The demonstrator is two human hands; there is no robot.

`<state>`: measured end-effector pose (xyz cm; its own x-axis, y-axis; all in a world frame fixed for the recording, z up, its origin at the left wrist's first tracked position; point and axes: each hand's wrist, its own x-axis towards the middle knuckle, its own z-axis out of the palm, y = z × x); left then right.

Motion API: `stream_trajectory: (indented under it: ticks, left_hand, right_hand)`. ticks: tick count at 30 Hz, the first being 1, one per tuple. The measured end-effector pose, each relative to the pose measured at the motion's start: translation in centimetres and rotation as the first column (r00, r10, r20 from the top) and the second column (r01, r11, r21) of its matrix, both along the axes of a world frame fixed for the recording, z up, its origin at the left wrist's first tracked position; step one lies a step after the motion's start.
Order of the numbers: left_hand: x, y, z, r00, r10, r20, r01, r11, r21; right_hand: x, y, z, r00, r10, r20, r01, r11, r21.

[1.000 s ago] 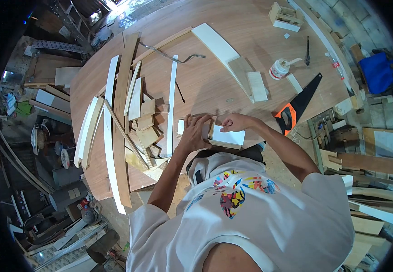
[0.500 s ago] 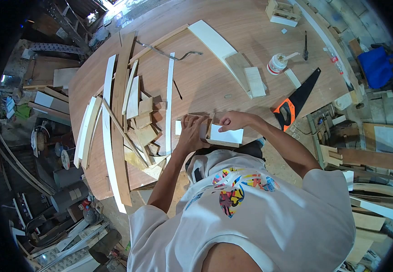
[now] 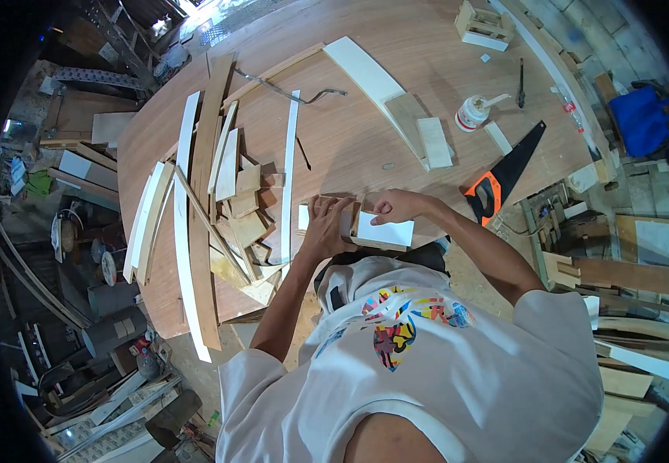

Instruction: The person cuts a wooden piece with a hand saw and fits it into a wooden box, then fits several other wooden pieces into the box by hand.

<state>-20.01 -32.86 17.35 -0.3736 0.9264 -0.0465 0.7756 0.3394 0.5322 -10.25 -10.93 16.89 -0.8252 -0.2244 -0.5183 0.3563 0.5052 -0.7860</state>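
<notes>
We grip the small wooden box (image 3: 373, 230) with our left hand (image 3: 325, 225) and right hand (image 3: 396, 206), its long axis running left-right along the table (image 3: 350, 147) edge.

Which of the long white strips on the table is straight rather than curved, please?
The narrow strip just left of the left hand. It runs straight up the table, while the strip by the scrap pile bows along its length.

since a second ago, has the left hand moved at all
Yes, slightly. The left hand shifted left along the table edge, closer to the long white strip, and now lies flatter on the small wooden box.
</notes>
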Motion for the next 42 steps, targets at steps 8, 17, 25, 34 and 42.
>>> stream_trajectory:
  ticks: [8, 17, 25, 34, 42]
  left_hand:
    - [-0.1, -0.1, -0.3, 1.0, 0.005, 0.002, -0.005, 1.0, -0.003]
    - [0.1, -0.1, -0.2, 1.0, -0.007, -0.021, 0.006, 1.0, -0.013]
    - [2.1, -0.9, -1.4, 0.979, 0.166, -0.121, -0.14, 0.97, 0.199]
    - [4.3, -2.3, -2.9, 0.923, 0.354, -0.148, -0.295, 0.901, 0.32]
    - [4.9, -2.9, -3.1, 0.923, 0.369, -0.107, -0.321, 0.893, 0.315]
  right_hand:
    - [-0.1, -0.2, -0.4, 1.0, 0.0, -0.009, 0.0, 1.0, 0.011]
    - [0.2, -0.9, -2.9, 0.998, -0.046, -0.038, 0.044, 0.997, -0.063]
    - [0.6, -1.2, -1.8, 0.994, -0.112, -0.006, 0.11, 0.989, -0.099]
    - [0.2, -1.1, -1.6, 0.997, -0.066, 0.039, 0.068, 0.996, -0.058]
    - [0.3, -1.4, -1.8, 0.998, -0.042, 0.041, 0.044, 0.998, -0.044]
